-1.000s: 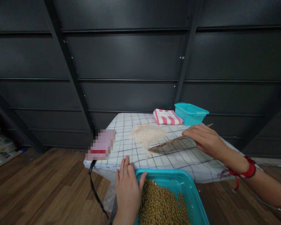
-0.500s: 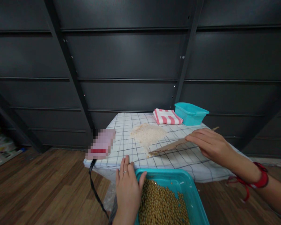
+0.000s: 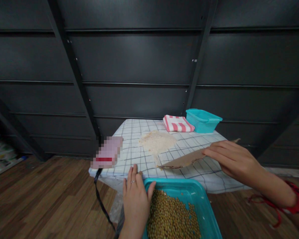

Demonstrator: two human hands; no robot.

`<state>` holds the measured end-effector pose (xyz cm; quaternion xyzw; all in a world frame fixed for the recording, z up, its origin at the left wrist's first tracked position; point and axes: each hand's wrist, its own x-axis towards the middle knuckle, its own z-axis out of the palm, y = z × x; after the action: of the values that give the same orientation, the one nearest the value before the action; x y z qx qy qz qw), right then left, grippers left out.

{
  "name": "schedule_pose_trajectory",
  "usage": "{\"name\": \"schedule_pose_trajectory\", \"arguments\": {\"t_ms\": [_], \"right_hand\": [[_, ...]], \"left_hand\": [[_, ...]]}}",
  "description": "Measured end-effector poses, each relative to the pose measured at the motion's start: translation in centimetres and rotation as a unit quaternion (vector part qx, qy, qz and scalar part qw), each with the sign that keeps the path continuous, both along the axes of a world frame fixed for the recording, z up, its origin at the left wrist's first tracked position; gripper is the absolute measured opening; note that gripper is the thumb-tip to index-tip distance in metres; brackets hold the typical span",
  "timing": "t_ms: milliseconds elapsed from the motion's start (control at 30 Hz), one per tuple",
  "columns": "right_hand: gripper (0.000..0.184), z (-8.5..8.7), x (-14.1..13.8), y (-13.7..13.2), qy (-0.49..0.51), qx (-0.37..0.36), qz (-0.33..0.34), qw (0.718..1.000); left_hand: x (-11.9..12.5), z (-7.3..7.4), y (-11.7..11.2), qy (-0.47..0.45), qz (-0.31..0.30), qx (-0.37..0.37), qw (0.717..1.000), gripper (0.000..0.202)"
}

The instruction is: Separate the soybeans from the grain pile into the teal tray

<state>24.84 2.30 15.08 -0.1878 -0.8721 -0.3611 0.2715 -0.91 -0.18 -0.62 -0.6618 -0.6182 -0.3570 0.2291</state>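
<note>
Cardboard sheet slants low over the front right part of the cloth-covered worktop, its left tip near the surface. Leftmost, at the worktop's left edge, lies a pixelated pink object, with a black strap hanging below it. Next comes the left grip, unclenched, fingers stretched out, thumb over the left rim of a teal tray. Pale grains spread in a heap just beyond the sheet's tip. Brown beans fill much of the tray, which stands between the wearer and the worktop's near edge. Towards the back, a folded striped towel sits just beside a teal basket. Furthest right, the right grip pinches the cardboard sheet.
</note>
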Motion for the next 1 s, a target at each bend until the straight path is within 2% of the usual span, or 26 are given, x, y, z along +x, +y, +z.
{"name": "schedule_pose_trajectory", "arguments": {"t_ms": [267,433,600,767,1000], "right_hand": [[0.034,0.2,0.2,-0.9,-0.011,-0.010,-0.008,1.000],[0.035,0.6,0.4,-0.8,-0.002,0.017,-0.023,1.000],[0.029,0.7,0.5,-0.2,-0.027,0.029,-0.030,0.999],[0.025,0.6,0.5,-0.4,-0.035,0.020,-0.018,0.999],[0.026,0.3,1.5,-1.6,-0.039,0.000,-0.035,0.999]], "left_hand": [[0.0,0.0,0.0,0.001,-0.003,-0.001,1.000,0.044],[0.0,-0.1,0.0,-0.009,-0.004,0.006,1.000,0.043],[0.0,0.0,0.1,-0.004,-0.003,0.002,1.000,0.043],[0.0,0.0,0.0,0.003,-0.003,0.000,1.000,0.043],[0.0,-0.1,0.0,-0.014,-0.012,-0.006,1.000,0.040]]}}
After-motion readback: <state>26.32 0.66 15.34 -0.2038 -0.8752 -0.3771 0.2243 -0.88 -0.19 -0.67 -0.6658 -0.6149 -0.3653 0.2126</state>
